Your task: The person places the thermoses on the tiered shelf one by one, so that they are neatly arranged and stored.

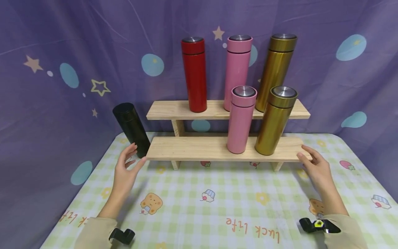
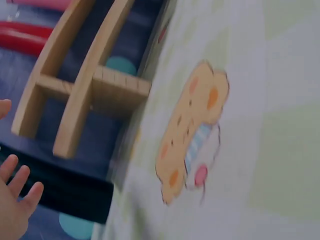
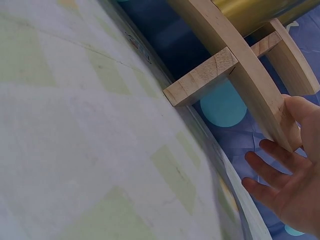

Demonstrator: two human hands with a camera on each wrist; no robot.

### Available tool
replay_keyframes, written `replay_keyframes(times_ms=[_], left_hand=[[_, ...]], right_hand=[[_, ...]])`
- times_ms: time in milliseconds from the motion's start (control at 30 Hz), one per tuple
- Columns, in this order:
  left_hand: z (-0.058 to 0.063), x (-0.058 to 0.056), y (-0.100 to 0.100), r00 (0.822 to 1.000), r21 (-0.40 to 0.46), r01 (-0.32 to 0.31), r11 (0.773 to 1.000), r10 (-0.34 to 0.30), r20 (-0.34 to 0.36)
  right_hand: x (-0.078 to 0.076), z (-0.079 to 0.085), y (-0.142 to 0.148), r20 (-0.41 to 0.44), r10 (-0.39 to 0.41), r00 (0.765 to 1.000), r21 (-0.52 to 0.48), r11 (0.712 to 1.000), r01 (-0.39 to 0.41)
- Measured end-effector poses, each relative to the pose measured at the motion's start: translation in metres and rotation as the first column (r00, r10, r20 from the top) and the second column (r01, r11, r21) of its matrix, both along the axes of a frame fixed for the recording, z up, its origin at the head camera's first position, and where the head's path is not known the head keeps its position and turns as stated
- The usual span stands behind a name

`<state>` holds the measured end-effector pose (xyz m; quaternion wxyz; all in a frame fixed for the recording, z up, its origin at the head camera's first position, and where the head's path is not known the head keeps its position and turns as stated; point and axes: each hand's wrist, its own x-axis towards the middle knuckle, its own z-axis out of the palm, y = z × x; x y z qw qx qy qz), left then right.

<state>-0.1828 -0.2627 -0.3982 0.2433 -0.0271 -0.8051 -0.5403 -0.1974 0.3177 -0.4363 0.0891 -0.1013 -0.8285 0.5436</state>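
My left hand (image 1: 124, 169) is beside a black thermos bottle (image 1: 133, 129) that stands left of a two-tier wooden shelf (image 1: 186, 147). Its fingers are spread and loosely bent by the bottle's lower part, and the thumb points at the shelf's front left corner. In the left wrist view, the fingertips (image 2: 20, 177) overlap the bottle. My right hand (image 1: 317, 167) grips the right end of the lower tier, thumb and index finger at its corner. Seen from the right wrist, the other fingers (image 3: 267, 170) extend below the board's end.
On the upper tier stand a red bottle (image 1: 196, 76), a pink bottle (image 1: 237, 69) and a gold bottle (image 1: 276, 69). Another pink bottle (image 1: 240, 121) and gold bottle (image 1: 275, 121) stand on the lower tier. A checked cloth (image 1: 192, 211) covers the table; a purple curtain (image 1: 109, 34) hangs behind.
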Motion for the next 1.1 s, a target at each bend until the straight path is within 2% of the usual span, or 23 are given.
replay_keyframes(times_ms=[167,333,567,733,900,1100], left_hand=[[-0.005,-0.003,-0.012,0.994,0.014,-0.049,0.999,0.048,0.097],[-0.011,-0.008,-0.021,0.991,0.052,-0.082,0.995,0.076,0.106],[-0.017,-0.018,-0.035,0.988,0.091,-0.050,0.995,0.035,0.152],[-0.020,-0.026,-0.044,0.990,0.135,-0.071,0.988,0.054,0.131],[-0.018,-0.036,-0.050,0.991,0.181,-0.101,0.978,0.083,0.108],[-0.012,-0.049,-0.050,0.995,0.179,-0.080,0.981,0.067,0.079]], right_hand=[[0.000,0.000,-0.001,-0.011,-0.002,1.000,-0.004,1.000,0.002],[0.001,0.001,-0.001,-0.013,-0.004,1.000,0.001,1.000,0.004],[0.000,0.000,-0.002,0.000,-0.020,1.000,-0.016,1.000,0.020],[-0.001,0.002,-0.003,0.004,-0.017,1.000,-0.024,1.000,0.017],[0.000,0.003,-0.002,0.005,0.008,1.000,-0.029,1.000,-0.008],[0.001,-0.001,-0.001,0.011,0.009,1.000,-0.023,1.000,-0.009]])
